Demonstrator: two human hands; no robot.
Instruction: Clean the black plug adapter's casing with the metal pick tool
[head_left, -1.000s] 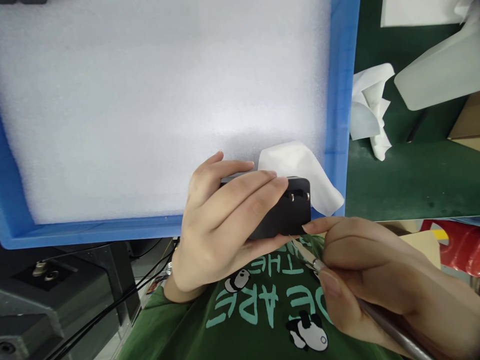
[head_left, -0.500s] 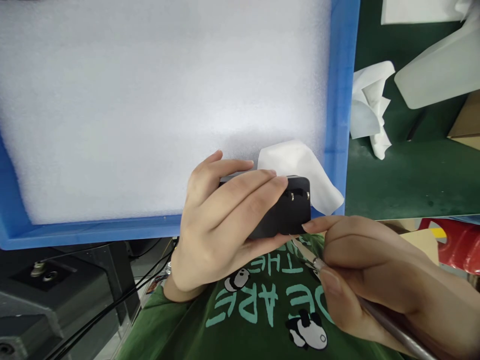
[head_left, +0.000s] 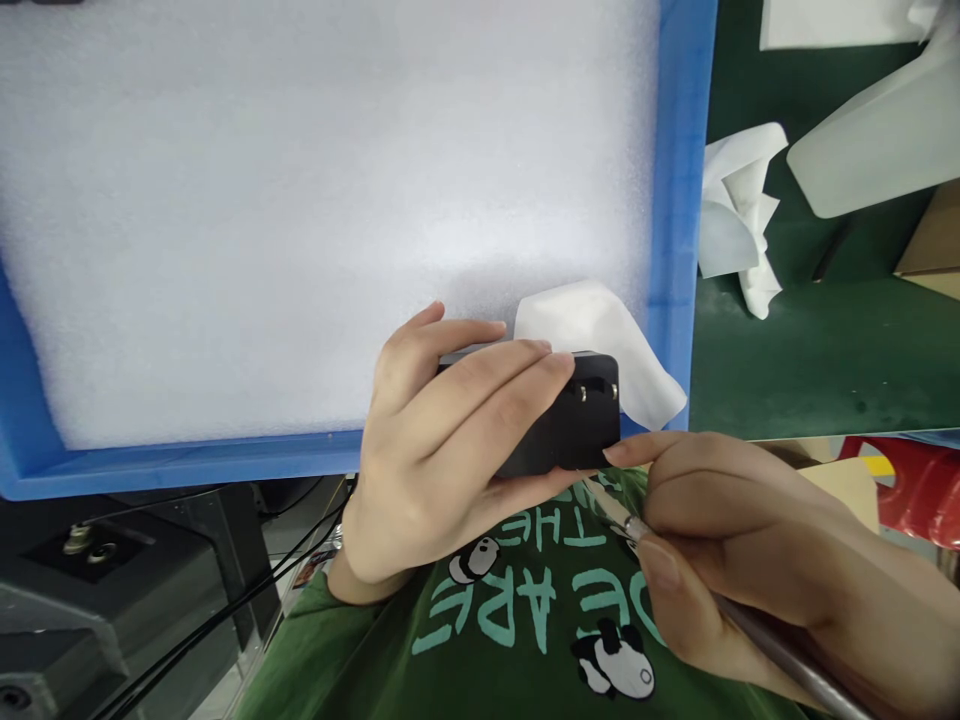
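Obs.: L hand (head_left: 409, 475) grips black case (head_left: 589, 435), R hand (head_left: 750, 540) holds slim tool (head_left: 613, 509) w/ tip nr. case's lower edge, contact unconfirmed; white cloth (head_left: 626, 345) adj. to case.

The black piece (head_left: 581, 430) is flat and smooth with rounded corners; two small shiny metal parts sit near its upper edge, beyond the fingertips of the left hand (head_left: 435, 450). Its bare end juts out of that grip toward the right hand (head_left: 720, 540), while the fingers cross and hide much of the rest; a greyish edge peeks out between them. The slim tool (head_left: 636, 527) lies slantwise in the right hand's grip, its dark, glossy shaft running back below the fingers. Ahead of the grip, a metallic collar leads to a pale, tapering tip near the black piece's lower edge; contact is unclear.
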